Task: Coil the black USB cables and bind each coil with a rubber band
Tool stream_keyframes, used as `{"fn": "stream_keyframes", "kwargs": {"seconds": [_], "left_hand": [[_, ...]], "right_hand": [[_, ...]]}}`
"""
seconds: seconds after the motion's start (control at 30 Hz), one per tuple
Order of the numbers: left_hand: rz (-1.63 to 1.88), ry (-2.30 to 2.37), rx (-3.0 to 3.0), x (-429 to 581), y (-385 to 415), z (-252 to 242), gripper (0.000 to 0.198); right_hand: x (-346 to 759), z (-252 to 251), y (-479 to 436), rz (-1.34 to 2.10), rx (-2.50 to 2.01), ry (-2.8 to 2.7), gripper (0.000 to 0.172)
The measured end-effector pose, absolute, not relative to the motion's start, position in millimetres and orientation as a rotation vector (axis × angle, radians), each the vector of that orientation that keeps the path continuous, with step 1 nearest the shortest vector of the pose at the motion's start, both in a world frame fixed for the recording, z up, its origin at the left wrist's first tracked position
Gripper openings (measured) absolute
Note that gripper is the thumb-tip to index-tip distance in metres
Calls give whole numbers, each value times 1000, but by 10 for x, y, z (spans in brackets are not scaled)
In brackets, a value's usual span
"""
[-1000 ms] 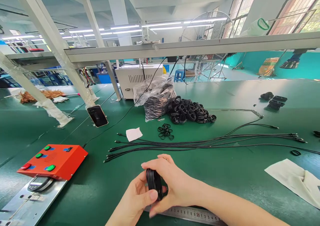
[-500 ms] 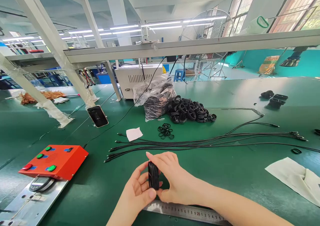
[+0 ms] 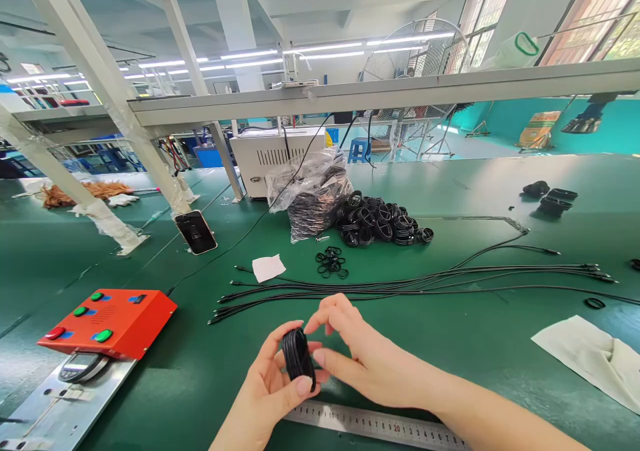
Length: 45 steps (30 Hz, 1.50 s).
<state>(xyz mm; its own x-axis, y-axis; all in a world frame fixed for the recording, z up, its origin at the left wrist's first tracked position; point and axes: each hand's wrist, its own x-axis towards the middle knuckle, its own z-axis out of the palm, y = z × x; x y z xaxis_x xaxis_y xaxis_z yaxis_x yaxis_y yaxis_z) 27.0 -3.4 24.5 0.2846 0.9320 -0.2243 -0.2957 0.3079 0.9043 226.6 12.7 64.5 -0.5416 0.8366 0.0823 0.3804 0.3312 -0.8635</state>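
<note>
A black cable wound into a tight coil (image 3: 297,354) stands on its edge, tilted slightly left, above the green table. My left hand (image 3: 273,378) is closed around it, thumb at the lower front and fingers behind. My right hand (image 3: 350,351) is just right of the coil, with its thumb and fingers apart; whether a fingertip touches the coil's side, I cannot tell. Below the hands lies a steel ruler (image 3: 370,423), partly covered by my left hand. Past my hands, several straight black cables (image 3: 350,288) lie across the table.
Small black rings (image 3: 331,262) lie near a scrap of white paper (image 3: 269,268). Behind them is a pile of coiled cables (image 3: 383,221) beside a plastic bag (image 3: 315,201). An orange control box (image 3: 113,321) and a phone (image 3: 195,232) are at left; a pale cloth (image 3: 593,361) at right.
My right hand has loosened from the coil and drawn slightly right, its fingers parting. The coil has tilted left in my left hand.
</note>
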Motion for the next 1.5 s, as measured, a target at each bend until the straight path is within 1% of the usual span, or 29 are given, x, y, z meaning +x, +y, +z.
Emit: {"fn": "stream_keyframes", "kwargs": {"seconds": [0.03,0.07,0.17,0.33,0.47,0.6,0.73,0.9,1.13,1.23,1.33,1.43,1.5], "left_hand": [[977,882,864,267,-37,232,67],[975,858,859,267,-39,219,66],[965,793,854,275,-47,190,63],[930,785,824,252,-62,193,63],[894,741,793,210,-50,205,65],[853,716,786,191,-47,206,62],[920,744,787,207,-75,233,57],[932,726,822,231,-96,273,53],[953,702,915,258,-108,267,48],[937,708,950,247,-111,258,48],[920,722,953,216,-100,258,52],[924,736,948,184,-85,275,57],[917,737,917,168,-78,290,59]], "right_hand": [[2270,664,127,1114,-1074,-2090,23],[2268,674,128,1091,-1073,-2124,19],[2261,676,141,1048,-1027,-2240,16],[2311,684,208,954,-1022,-2351,15],[2338,675,288,859,-1022,-2362,20],[2339,631,345,869,-965,-2369,26],[2336,581,355,893,-997,-2343,29],[2311,563,335,1011,-1015,-2301,33],[2300,557,323,1252,-1002,-2186,32],[2290,495,357,1441,-983,-2023,31],[2280,423,398,1627,-1105,-1740,30],[2283,399,415,1598,-1214,-1573,24],[2295,423,406,1575,-1181,-1585,21]]}}
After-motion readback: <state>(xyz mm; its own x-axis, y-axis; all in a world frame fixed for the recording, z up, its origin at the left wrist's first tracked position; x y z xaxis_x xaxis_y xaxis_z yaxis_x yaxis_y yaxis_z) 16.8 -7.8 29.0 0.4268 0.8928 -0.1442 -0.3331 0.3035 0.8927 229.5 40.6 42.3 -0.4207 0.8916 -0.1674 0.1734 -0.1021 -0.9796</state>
